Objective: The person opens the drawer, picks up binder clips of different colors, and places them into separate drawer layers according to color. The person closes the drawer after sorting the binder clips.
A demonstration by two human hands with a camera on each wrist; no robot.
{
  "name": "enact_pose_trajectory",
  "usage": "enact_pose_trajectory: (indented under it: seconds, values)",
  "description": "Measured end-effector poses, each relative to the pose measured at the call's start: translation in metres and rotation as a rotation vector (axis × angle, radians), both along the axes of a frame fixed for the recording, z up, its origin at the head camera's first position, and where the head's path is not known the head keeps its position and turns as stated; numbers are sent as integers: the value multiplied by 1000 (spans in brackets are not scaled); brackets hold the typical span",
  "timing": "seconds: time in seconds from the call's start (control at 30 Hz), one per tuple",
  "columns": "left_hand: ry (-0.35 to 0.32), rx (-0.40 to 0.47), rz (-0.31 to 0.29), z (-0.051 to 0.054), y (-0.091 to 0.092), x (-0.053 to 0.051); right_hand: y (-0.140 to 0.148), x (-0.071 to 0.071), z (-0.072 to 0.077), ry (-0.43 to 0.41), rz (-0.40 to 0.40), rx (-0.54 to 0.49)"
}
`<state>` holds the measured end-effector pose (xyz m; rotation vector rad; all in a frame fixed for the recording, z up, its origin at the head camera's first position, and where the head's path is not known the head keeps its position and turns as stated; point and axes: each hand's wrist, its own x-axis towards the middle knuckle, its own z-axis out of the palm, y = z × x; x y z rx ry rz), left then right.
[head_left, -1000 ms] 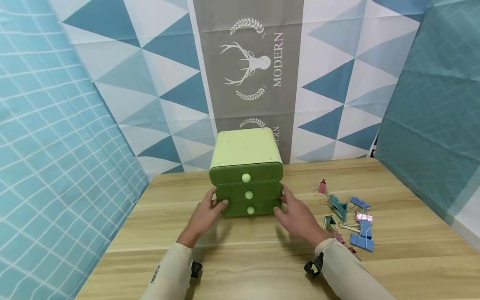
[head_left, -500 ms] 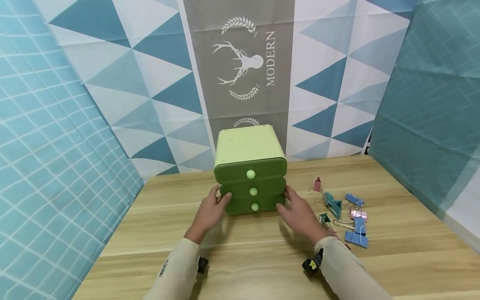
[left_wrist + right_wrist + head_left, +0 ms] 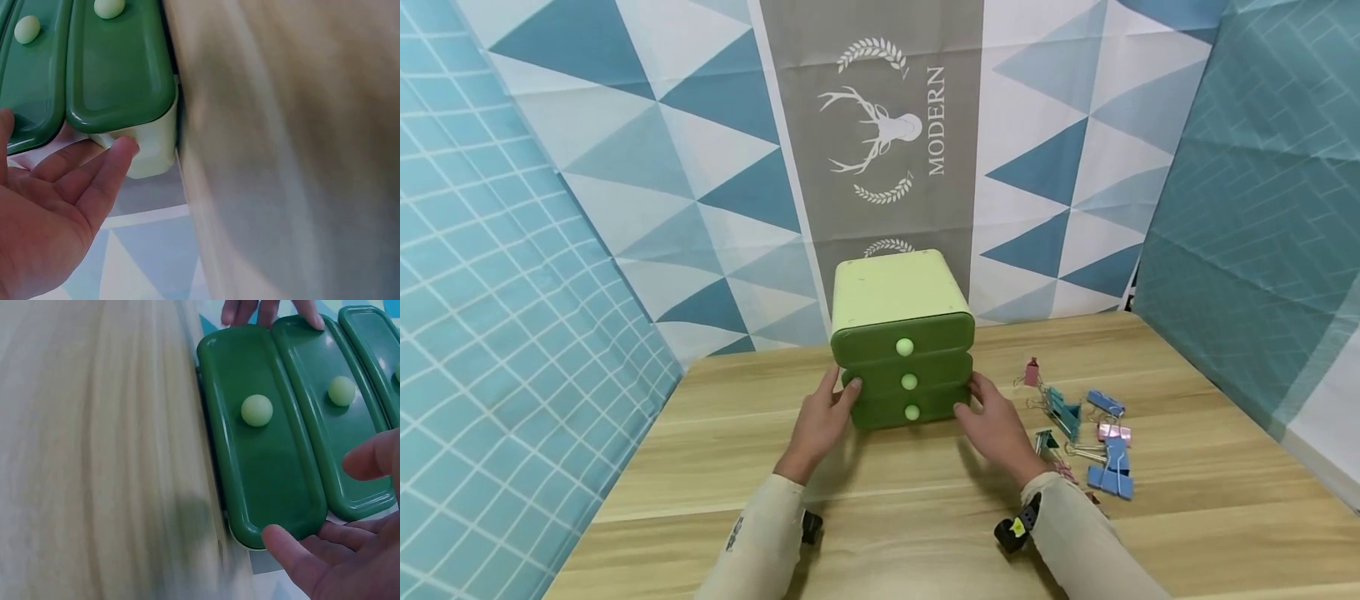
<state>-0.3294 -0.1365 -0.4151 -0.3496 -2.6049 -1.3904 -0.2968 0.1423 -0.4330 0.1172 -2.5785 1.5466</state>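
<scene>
A small green drawer cabinet [image 3: 901, 287] with a pale green top and three dark green drawers stands mid-table, its round light knobs facing me. My left hand [image 3: 818, 421] holds its left side low down, the thumb over the edge of the drawer fronts. In the left wrist view, the fingers [image 3: 106, 175] lie against the pale side of the bottom drawer [image 3: 122, 69]. My right hand [image 3: 997, 425] holds the opposite side, thumb toward the front and fingers along the side. All three drawers look closed in the head view.
To the right, several binder clips lie on the wooden table [image 3: 700, 483]: blue [image 3: 1110, 482], green [image 3: 1063, 414] and pink [image 3: 1032, 372]. A patterned cloth wall [image 3: 730, 167] rises behind the cabinet. Blue cloth [image 3: 497, 275] hangs at the left, teal cloth [image 3: 1247, 225] at the right.
Both hands have shifted the cabinet a little to the right relative to the wall and clips behind and beside it. The head view has also turned slightly right.
</scene>
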Motion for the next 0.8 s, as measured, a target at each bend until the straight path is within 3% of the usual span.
enact_pose_trajectory:
  seconds: [0.13,0.37,0.5,0.63,0.8]
  values:
    - [41,-21,-13,2,4,-5,7,-3,2,-13,16,-60]
    - [34,-38,-32,4,6,-12,21,-8,5,-46,80,-236]
    - [31,-29,-54,8,7,-20,24,-12,6,-29,80,-275]
    - [-15,-7,-70,14,7,-24,25,-14,5,-10,74,-295]
    - [-76,-6,-38,24,6,-19,23,-14,2,-19,74,-310]
